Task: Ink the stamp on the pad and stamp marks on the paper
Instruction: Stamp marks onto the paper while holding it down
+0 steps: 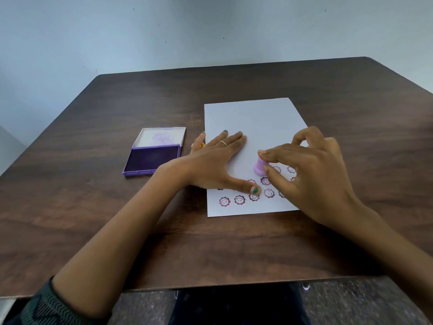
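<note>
Judging by looks, the small light plastic stamp (259,167), mid-right of frame, is best pinched at its narrow top, as done by the right hand (311,170), while thin floppy paper (255,120) gets pinned flat under the spread-out left hand (210,160).

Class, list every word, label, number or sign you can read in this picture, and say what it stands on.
No readable words or numbers.
Paper: purple stamp marks, smiley faces in scalloped rings, no lettering.
Ink pad lid: faint purple print, too blurred to read.
Stamp, pinched by the right hand: no label visible.

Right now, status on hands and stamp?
Left hand flat on paper. Right hand pinching stamp down on paper. Pad open, nothing blocking.
</note>
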Available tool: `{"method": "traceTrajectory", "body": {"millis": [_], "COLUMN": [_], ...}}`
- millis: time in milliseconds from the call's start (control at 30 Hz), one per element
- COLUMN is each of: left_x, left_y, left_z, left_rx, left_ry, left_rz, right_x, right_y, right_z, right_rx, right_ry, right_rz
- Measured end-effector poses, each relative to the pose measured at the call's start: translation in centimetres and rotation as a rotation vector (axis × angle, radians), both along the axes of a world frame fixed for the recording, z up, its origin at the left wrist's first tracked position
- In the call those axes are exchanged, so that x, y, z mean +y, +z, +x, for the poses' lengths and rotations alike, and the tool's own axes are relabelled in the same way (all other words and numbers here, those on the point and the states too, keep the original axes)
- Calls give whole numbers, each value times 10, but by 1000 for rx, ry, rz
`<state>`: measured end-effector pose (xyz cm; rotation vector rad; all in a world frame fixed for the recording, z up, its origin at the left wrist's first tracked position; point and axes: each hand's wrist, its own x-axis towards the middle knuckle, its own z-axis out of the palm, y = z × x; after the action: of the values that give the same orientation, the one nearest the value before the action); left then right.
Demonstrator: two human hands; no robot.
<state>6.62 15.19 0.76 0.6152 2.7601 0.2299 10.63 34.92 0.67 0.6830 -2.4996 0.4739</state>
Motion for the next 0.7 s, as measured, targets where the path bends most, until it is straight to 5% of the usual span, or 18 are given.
{"method": "traceTrajectory", "body": {"millis": [700], "left_x": [-1], "left_y": [-2], "left_z": [-3], "left_rx": [9], "left_ry": [-4], "left_rz": [11], "right_x": [-5], "right_y": [-4], "right_z": [6], "right_rx": [31], "right_ry": [-93], "right_rz": [-32]}}
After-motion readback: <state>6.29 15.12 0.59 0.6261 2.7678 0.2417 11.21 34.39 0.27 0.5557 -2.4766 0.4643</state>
